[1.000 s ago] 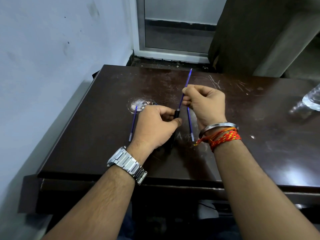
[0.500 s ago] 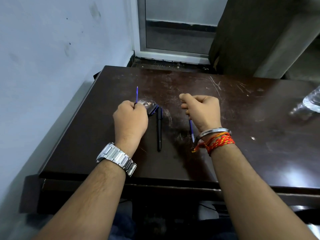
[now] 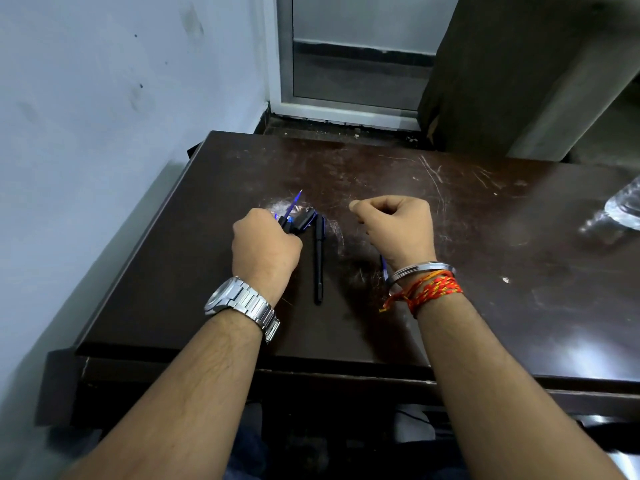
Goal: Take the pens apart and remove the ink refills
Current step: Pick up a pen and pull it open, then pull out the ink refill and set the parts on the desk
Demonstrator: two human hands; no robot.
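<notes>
My left hand [image 3: 265, 247] is closed around a blue refill [image 3: 296, 202] whose pointed tip sticks up and away from the fist; a short black piece shows at its base. Just right of that hand lies a small pile of black and blue pen parts [image 3: 304, 218]. Beside the pile, a black pen barrel [image 3: 318, 261] lies lengthwise on the dark table [image 3: 519, 271]. My right hand [image 3: 394, 230] hovers as a closed fist with nothing visible in it. The end of another blue refill [image 3: 383, 268] shows on the table under my right wrist.
A pale wall runs close along the table's left edge. A window frame [image 3: 346, 112] and a dark panel stand behind the far edge. A clear plastic object [image 3: 623, 209] sits at the table's right edge.
My left hand set the black barrel down and took up a blue refill from the left. My right hand came down; the refill it held up is no longer visible in it.
</notes>
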